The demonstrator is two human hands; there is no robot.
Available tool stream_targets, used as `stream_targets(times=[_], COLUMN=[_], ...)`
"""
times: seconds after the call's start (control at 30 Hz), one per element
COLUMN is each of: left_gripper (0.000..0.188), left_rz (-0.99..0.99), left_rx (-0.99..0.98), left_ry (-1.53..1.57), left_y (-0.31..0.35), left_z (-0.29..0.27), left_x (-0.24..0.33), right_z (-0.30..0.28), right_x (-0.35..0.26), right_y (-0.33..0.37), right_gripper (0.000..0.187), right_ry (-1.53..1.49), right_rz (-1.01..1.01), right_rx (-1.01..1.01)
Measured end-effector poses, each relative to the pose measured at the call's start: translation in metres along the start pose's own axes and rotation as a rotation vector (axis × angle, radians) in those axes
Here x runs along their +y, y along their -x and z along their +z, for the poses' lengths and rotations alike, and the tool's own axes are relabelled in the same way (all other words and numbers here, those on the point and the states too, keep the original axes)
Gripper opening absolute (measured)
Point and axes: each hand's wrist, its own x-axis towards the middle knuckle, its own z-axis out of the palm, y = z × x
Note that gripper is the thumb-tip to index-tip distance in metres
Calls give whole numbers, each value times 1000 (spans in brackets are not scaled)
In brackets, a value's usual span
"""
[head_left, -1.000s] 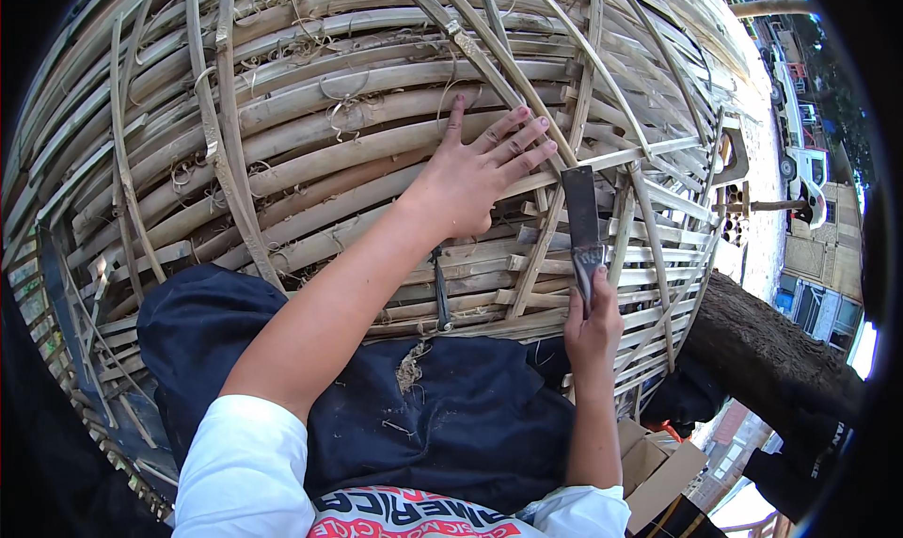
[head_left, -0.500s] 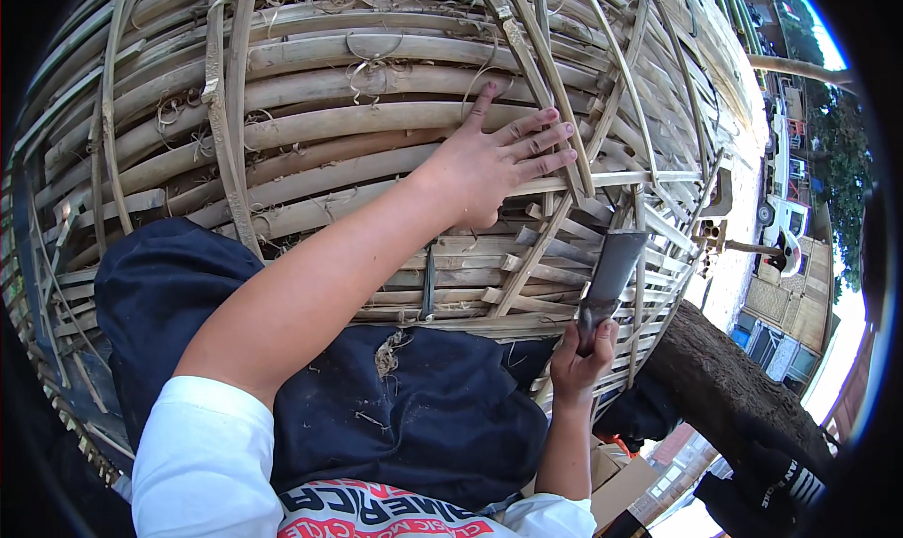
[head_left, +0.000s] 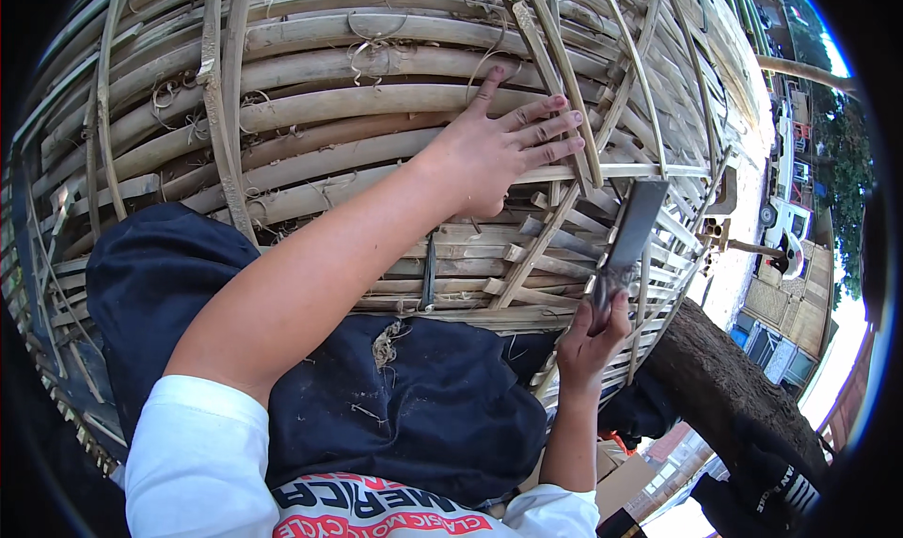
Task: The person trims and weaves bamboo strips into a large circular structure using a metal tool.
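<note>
My left hand (head_left: 503, 145) lies spread on the woven bamboo work (head_left: 367, 96), its fingertips against a pair of upright split strips (head_left: 562, 77). To the right, my right hand (head_left: 593, 340) is wrapped round the handle of a broad-bladed knife (head_left: 635, 226). The dark, square-ended blade points up and away from me. It stands over the lattice where several cut strip ends show, and whether it touches them I cannot tell. Long curved bamboo slats run across under my left arm, with crossing strips woven over them.
Dark cloth (head_left: 404, 397) covers my lap, with a tuft of shavings (head_left: 386, 343) on it. Thin curls of bamboo hang from the slats. A tree trunk (head_left: 724, 387) stands close on the right. Farther off are a white vehicle (head_left: 785, 213) and a woven panel (head_left: 785, 293).
My right hand has lifted the knife slightly up and to the right, and its blade is tilted more. My left hand stays spread on the bamboo.
</note>
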Motion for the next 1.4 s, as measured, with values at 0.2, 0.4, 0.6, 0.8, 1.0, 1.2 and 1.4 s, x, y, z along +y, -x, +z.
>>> stream_targets(times=[0.2,0.4,0.6,0.8,1.0,1.2,1.4], left_gripper=[105,106,107,106,104,105,107], left_rz=[-37,-29,-36,-48,-12,-31,4], left_rx=[-16,27,61,27,54,52,89], left_ry=[-11,1,-5,-40,-23,-50,-41], left_y=[3,6,2,4,1,0,0], left_z=[0,5,6,5,7,9,12], left_x=[-3,0,-3,-4,0,-4,0], right_z=[11,14,12,14,12,7,12], right_x=[-3,1,7,14,26,18,14], right_y=[-14,-25,-28,-29,-30,-30,-35], right_gripper=[54,68,72,50,68,57,58], right_ry=[24,221,215,227,284,231,313], right_rz=[-95,-113,-138,-35,-127,-320,-36], right_rx=[-48,-152,-153,-242,-200,11,-239])
